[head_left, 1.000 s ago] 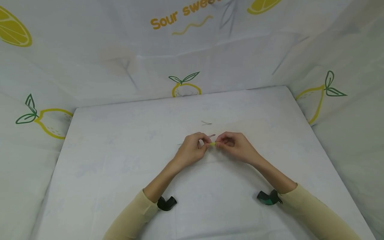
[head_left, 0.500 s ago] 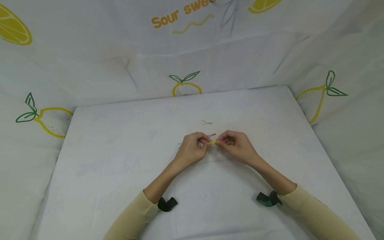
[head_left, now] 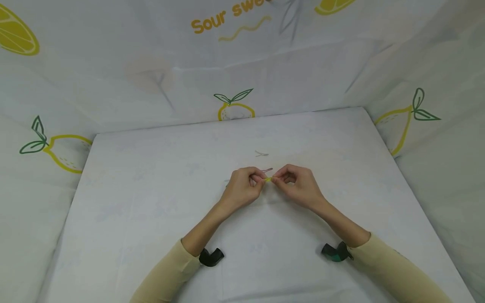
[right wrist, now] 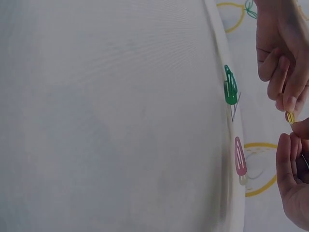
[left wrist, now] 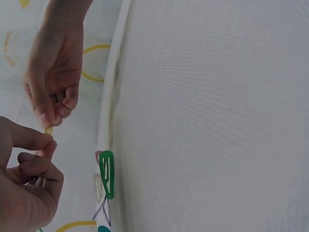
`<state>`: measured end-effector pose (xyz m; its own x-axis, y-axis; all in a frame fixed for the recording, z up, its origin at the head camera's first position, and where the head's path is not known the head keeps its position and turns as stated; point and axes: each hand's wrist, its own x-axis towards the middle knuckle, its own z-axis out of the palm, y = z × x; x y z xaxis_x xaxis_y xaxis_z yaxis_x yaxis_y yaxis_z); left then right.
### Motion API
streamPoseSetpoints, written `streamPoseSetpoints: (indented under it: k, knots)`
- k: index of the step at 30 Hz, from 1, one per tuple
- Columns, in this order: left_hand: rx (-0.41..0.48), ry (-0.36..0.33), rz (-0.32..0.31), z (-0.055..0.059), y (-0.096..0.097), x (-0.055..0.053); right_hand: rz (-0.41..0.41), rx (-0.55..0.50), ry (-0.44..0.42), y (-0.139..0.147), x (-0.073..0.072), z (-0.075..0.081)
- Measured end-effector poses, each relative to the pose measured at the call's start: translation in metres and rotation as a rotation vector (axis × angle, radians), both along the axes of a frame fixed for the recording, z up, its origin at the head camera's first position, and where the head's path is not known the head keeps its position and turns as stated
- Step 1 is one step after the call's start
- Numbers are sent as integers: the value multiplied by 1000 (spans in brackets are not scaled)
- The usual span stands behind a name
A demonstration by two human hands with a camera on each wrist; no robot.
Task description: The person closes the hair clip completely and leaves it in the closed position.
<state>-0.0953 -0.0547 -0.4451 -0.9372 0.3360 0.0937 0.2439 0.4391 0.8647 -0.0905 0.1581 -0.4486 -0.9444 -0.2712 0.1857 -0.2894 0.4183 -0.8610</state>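
A small yellow hair clip (head_left: 268,179) is stretched between my fingertips, just above the white table. My left hand (head_left: 242,187) pinches its left end and my right hand (head_left: 299,185) pinches its right end. Fingers cover most of the clip; in the right wrist view its yellow middle (right wrist: 289,117) shows slots. A green snap hair clip (left wrist: 106,174) lies beyond the hands in the left wrist view. Pink hair clip (right wrist: 240,155) and a pale one (right wrist: 242,179) lie close together in the right wrist view. A thin grey forked clip (head_left: 261,154) rests farther back.
A white cloth covers the table (head_left: 151,219), whose far edge meets a lemon-print curtain (head_left: 132,84). Black camera mounts (head_left: 211,257) sit under both sleeves. Part of something small shows behind the left hand.
Both hands stay nearly in place with the yellow clip between them. The right forearm has shifted slightly left, and the clip's visible part has tilted a little.
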Motion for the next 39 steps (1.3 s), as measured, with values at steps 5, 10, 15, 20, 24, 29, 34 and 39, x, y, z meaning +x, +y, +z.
streamPoseSetpoints:
  k: [5, 10, 15, 20, 24, 29, 34, 39]
  knots:
    - [-1, -23, -3, 0, 0, -1, -8, 4, -35, 1, 0, 0]
    - [15, -63, -7, -2, 0, -2, -13, -7, -55, 2, 0, -1]
    - [60, -142, -20, -1, -2, -2, -16, -19, -66, 3, 1, -1]
    - [100, -221, -31, 0, -3, -3, -13, -19, -57, 5, 1, 0]
    - [131, -259, -24, 0, -4, -4, -10, -36, -40, 6, 1, 1]
    - [160, -321, -10, 0, -5, -6, -10, -76, -9, 7, 2, 2]
    - [144, -354, 3, 2, -6, -5, 3, -113, 19, 9, 2, 1]
    - [160, -351, 8, 3, -7, -6, 11, -123, 7, 10, 2, 0]
